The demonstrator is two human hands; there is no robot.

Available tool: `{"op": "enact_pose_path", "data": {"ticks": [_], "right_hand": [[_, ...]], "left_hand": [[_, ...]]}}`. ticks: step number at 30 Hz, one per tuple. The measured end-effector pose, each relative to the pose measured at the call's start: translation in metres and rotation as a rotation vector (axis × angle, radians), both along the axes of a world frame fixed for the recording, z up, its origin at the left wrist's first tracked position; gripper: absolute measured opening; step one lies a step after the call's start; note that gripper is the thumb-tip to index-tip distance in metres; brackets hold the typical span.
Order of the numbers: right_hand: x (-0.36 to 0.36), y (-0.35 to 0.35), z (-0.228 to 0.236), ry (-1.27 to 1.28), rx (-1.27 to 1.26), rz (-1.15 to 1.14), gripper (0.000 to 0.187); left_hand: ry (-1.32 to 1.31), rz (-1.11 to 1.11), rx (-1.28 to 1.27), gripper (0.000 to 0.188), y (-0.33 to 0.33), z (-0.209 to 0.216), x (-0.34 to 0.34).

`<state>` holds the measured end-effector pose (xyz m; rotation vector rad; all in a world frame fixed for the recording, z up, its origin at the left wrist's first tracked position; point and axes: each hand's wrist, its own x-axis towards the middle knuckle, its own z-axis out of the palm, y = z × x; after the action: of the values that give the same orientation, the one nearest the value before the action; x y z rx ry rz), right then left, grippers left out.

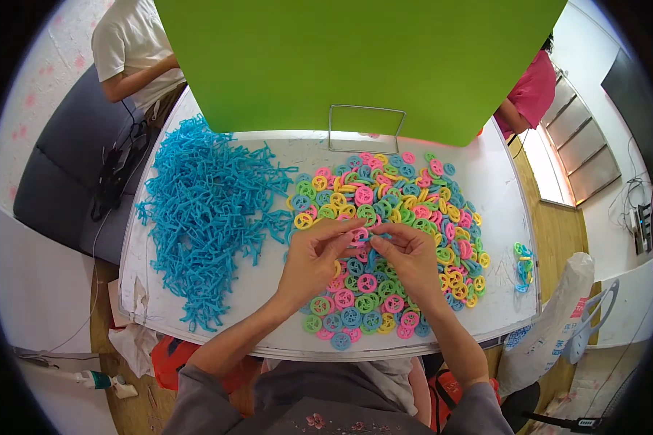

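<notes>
My left hand (313, 259) pinches a small pink plastic wheel (358, 235) between thumb and fingertips, above the middle of the table. Close against it, my right hand (412, 262) has its thumb and index finger closed on a small blue plastic piece (372, 238), mostly covered by the fingers. The blue piece meets the wheel; whether it is joined to it I cannot tell. Beneath both hands spreads a heap of pink, yellow, green and blue wheels (351, 317). Left of them lies a large pile of blue forked plastic pieces (199, 206).
A green panel (362, 65) stands along the table's far side, with a wire stand (368, 109) before it. A few assembled colourful pieces (523, 267) lie by the right edge. A white sack (551, 326) stands right of the table. Two other people are partly visible beyond.
</notes>
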<state>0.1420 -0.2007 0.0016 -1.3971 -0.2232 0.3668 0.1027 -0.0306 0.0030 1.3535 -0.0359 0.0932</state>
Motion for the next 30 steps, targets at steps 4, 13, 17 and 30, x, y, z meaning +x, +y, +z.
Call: {"op": "enact_pose_path", "data": {"ticks": [4,13,17,30], "right_hand": [[-0.006,0.003,-0.004,-0.184,-0.162,-0.126,0.017],[-0.013,0.01,-0.006,-0.326,-0.254,-0.223,0.015],[-0.013,0.013,-0.007,-0.297,-0.208,-0.256,0.013],[-0.012,0.014,-0.007,-0.374,-0.224,-0.274,0.014]], "left_hand": [[-0.078,0.01,0.06,0.026,-0.002,-0.001,-0.002],[-0.016,0.111,0.063,0.024,-0.008,-0.007,-0.005],[0.033,0.094,-0.036,0.029,-0.009,-0.007,-0.005],[0.172,0.033,-0.274,0.027,-0.002,-0.001,-0.003]]}}
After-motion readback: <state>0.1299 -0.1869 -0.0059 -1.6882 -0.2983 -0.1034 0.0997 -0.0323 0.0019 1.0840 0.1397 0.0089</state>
